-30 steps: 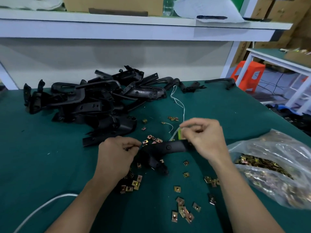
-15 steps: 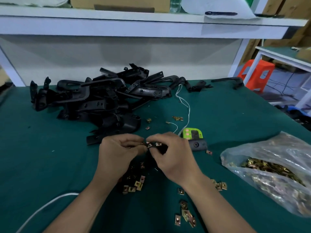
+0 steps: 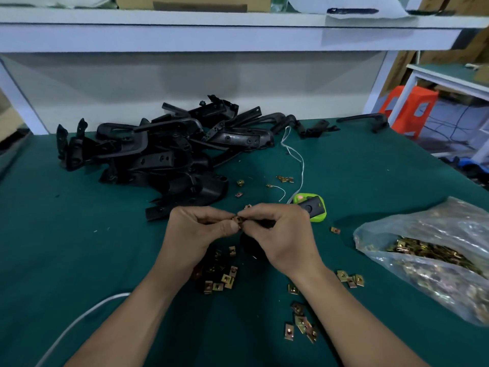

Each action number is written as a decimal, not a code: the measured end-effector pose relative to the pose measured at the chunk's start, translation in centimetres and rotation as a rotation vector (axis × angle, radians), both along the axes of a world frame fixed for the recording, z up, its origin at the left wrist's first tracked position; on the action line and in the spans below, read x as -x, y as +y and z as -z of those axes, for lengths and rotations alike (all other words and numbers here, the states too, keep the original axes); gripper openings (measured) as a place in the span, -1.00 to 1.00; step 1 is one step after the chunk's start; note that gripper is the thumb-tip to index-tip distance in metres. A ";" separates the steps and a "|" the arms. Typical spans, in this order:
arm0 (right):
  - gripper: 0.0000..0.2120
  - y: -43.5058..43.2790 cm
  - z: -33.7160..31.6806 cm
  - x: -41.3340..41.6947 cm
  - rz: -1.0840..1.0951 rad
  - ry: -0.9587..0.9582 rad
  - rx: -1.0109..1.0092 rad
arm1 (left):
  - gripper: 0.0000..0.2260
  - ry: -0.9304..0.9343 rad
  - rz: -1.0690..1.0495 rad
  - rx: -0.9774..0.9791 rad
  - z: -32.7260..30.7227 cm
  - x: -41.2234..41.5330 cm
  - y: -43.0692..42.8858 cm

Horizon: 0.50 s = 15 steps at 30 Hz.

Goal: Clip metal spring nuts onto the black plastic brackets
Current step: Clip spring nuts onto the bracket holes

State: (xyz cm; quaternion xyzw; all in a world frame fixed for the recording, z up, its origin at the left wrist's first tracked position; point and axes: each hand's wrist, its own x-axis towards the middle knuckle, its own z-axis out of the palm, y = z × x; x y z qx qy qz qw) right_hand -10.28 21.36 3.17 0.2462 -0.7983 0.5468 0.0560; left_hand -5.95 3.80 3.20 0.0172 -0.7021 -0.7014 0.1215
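The left hand and the right hand are together above the middle of the table, fingertips meeting. Both pinch one small brass-coloured spring nut between thumb and curled fingers. A black bracket passes under the right hand; its far end shows to the right, lying over a green object. How the bracket is gripped, I cannot tell.

Loose nuts lie scattered on the green cloth below and around the wrists. To the right is a clear plastic bag full of nuts. Behind the hands, to the left, is a pile of black brackets, with a thin white string beside it. A white cable crosses the near left corner.
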 end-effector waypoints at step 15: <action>-0.82 0.0 -1.0 1.0 -0.136 -0.606 0.267 | -0.93 -0.013 0.082 0.020 0.2 0.5 -0.3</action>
